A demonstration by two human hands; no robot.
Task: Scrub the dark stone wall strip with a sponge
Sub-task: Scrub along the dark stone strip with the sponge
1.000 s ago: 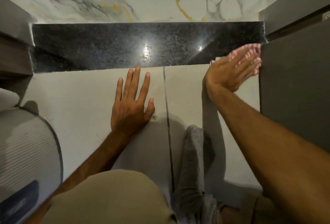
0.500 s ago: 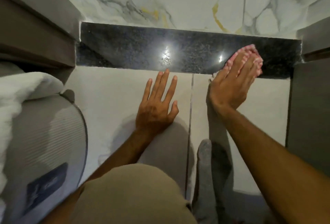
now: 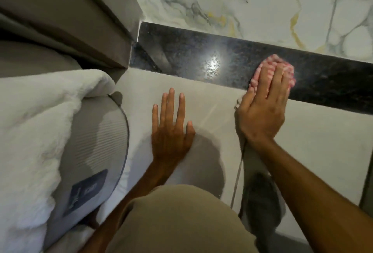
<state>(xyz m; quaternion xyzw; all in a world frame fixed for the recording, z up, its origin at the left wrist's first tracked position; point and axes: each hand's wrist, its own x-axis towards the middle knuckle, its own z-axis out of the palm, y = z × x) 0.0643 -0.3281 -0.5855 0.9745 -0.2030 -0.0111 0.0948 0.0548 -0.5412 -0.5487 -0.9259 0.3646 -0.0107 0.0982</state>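
A dark speckled stone strip runs across the base of the marble wall, with a bright light glare on it. My right hand presses a pink sponge flat against the strip, right of the glare; my fingers cover most of the sponge. My left hand lies flat on the pale floor tile below the strip, fingers spread, holding nothing.
A mattress corner with a white fluffy blanket fills the left side. A grey bed frame or headboard meets the strip's left end. My knee and grey-socked foot are at the bottom. White marble wall rises above.
My right hand has slid the sponge leftward along the strip, away from the dark cabinet at the right. The view has shifted left too. My left hand stays planted on the floor.
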